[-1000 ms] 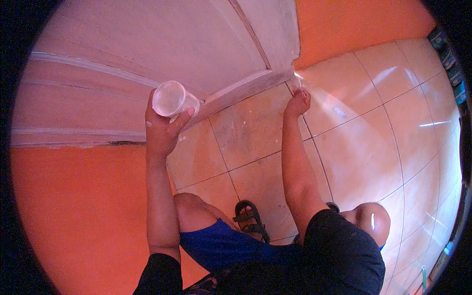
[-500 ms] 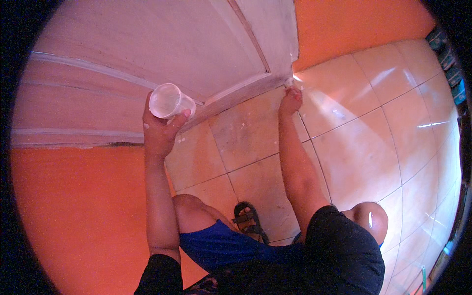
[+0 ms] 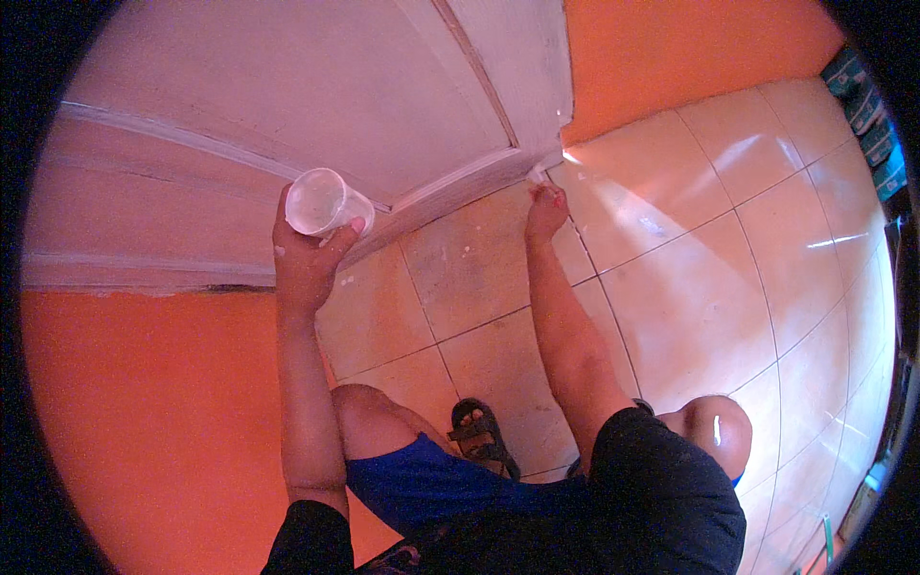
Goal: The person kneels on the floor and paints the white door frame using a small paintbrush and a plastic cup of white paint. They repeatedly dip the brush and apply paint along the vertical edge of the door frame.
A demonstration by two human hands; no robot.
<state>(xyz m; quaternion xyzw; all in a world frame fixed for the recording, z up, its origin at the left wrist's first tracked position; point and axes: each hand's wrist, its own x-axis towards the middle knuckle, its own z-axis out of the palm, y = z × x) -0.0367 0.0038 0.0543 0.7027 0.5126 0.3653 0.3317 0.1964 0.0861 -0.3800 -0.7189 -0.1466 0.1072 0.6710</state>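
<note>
My left hand (image 3: 309,264) is wrapped round a translucent plastic cup (image 3: 331,203), tilted so its mouth and pale inside show. White smears mark that hand. At the foot of a pale panelled door (image 3: 383,86), near its right corner, my right hand (image 3: 547,213) is closed on what looks like a small paintbrush (image 3: 538,175). Its whitish tip meets the door's lower edge just above the floor; the handle is mostly hidden in my fingers.
Orange walls (image 3: 172,402) flank the door on both sides. Beige floor tiles (image 3: 671,278) carry white specks near the door. My sandalled foot (image 3: 479,436) is below. Teal and dark boxes (image 3: 867,115) stand at the far right.
My right hand has moved a little left and down along the door's bottom edge with the brush. My left hand still holds the cup; the whole view has shifted slightly.
</note>
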